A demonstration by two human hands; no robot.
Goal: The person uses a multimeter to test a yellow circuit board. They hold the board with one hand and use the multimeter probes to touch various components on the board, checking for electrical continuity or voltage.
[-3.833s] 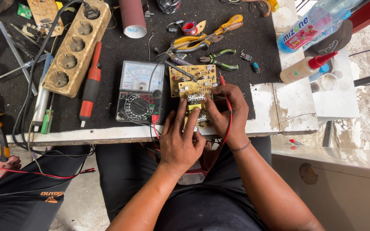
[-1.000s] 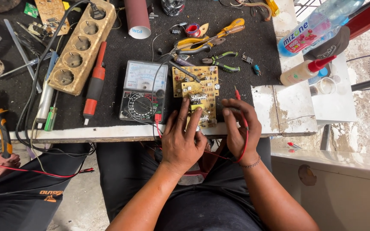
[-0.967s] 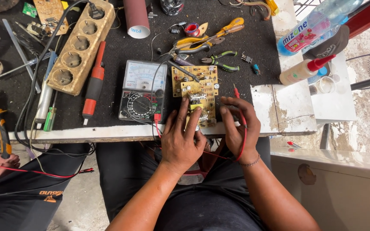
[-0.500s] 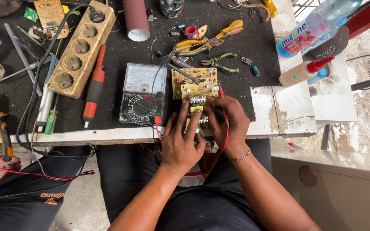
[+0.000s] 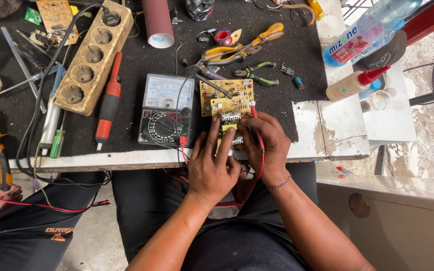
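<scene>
I see soft, bright daylight all over. Shadows are faint. The white table edge (image 5: 327, 125) on the right shines a little. Everything looks sharp, and the corners bend slightly.

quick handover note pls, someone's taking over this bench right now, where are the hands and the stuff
Left hand: fingers pressing the near end of the yellow circuit board, grip closed on nothing.
Right hand: holds the red probe, tip on the board.
Analog multimeter lies just left of the board, leads attached.
Done: probe placed on the board.
Left: cannot tell from this view.
</scene>
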